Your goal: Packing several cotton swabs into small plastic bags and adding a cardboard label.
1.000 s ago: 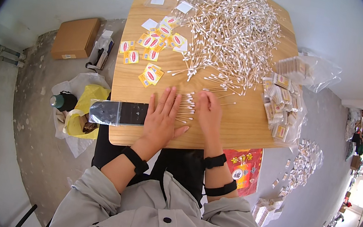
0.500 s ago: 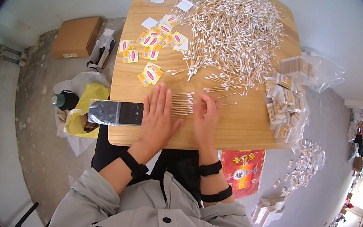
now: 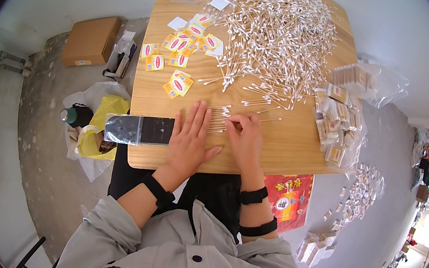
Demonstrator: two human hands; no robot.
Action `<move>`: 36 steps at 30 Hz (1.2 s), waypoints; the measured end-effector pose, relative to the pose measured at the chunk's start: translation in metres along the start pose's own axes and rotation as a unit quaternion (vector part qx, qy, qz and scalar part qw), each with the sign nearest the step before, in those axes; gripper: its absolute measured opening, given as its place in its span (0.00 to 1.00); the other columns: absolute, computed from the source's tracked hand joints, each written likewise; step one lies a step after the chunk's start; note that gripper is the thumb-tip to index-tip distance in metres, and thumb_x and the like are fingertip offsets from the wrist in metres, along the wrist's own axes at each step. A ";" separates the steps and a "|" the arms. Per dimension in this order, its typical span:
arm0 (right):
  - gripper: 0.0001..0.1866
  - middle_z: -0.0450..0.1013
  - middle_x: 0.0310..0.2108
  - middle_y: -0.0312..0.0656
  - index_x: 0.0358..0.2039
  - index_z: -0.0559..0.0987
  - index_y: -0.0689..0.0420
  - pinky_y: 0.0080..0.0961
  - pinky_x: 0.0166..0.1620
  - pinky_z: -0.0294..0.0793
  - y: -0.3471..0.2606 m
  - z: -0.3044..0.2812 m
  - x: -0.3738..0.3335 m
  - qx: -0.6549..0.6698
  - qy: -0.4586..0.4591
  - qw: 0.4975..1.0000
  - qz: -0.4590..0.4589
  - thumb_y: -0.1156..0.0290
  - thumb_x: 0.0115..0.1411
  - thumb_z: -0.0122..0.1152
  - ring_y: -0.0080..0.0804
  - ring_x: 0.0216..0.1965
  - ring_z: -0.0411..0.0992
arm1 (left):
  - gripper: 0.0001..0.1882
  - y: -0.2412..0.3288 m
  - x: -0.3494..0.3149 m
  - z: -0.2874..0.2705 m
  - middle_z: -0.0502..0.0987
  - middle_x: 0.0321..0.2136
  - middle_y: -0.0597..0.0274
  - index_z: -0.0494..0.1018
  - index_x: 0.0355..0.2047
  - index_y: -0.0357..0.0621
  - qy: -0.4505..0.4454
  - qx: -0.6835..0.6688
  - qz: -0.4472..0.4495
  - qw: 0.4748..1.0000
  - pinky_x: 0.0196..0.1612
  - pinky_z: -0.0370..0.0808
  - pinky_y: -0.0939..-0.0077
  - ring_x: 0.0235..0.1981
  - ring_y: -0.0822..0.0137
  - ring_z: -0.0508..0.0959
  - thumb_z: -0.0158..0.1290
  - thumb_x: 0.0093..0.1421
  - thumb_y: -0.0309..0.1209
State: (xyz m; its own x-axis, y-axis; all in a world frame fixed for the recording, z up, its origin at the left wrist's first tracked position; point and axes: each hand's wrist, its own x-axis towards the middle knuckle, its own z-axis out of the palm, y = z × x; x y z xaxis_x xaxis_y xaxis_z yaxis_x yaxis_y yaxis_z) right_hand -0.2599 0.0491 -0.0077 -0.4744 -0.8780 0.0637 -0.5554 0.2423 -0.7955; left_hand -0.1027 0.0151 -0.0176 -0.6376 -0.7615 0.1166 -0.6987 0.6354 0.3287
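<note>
Mid-frame, the person's left hand (image 3: pixel 189 138) lies flat, beside a row of white-tipped wooden cotton swabs (image 3: pixel 219 118) on the pale wooden surface (image 3: pixel 291 142); the right hand (image 3: pixel 245 140), fingers curled, is at their right ends. A large loose swab heap (image 3: pixel 278 38) fills the upper centre, yellow-and-white paper cards (image 3: pixel 174 44) lie to its left, and small clear-plastic packs (image 3: pixel 341 115) sit right of centre.

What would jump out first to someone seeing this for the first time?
Probably the huge heap of cotton swabs across the far side of the wooden table, with yellow-and-white cards scattered to its left. Nearer, a small row of swabs lies between the person's flat left hand and curled right hand.
</note>
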 end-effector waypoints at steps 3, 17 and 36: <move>0.06 0.70 0.32 0.42 0.31 0.80 0.58 0.30 0.35 0.74 -0.006 -0.001 0.004 -0.044 -0.002 0.999 0.022 0.71 0.53 0.67 0.36 0.31 0.74 | 0.48 -0.001 0.000 0.000 0.51 0.69 0.52 0.53 0.67 0.36 0.002 0.002 0.001 1.000 0.70 0.44 0.50 0.71 0.59 0.48 0.52 0.56 0.57; 0.07 0.71 0.32 0.41 0.31 0.79 0.56 0.30 0.37 0.73 0.003 0.010 0.012 -0.035 0.037 0.998 0.047 0.68 0.54 0.66 0.33 0.33 0.73 | 0.48 -0.002 0.000 0.000 0.52 0.68 0.50 0.52 0.66 0.34 0.012 -0.006 0.006 1.000 0.69 0.45 0.46 0.70 0.56 0.50 0.53 0.56 0.56; 0.30 0.60 0.60 0.53 0.61 0.59 0.67 0.36 0.69 0.50 -0.011 0.056 -0.002 0.323 0.035 0.946 0.008 0.53 0.73 0.32 0.41 0.65 0.56 | 0.51 -0.006 -0.007 0.003 0.47 0.69 0.42 0.47 0.67 0.31 0.009 0.040 -0.038 0.998 0.69 0.44 0.48 0.71 0.51 0.47 0.58 0.55 0.51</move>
State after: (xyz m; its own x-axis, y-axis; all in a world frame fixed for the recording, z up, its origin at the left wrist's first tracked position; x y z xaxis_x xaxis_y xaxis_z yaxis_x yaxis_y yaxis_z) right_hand -0.2152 0.0252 -0.0330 -0.5365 -0.8410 0.0702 -0.0244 -0.0677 -0.9974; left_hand -0.0951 0.0164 -0.0236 -0.5763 -0.8097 0.1105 -0.7691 0.5831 0.2618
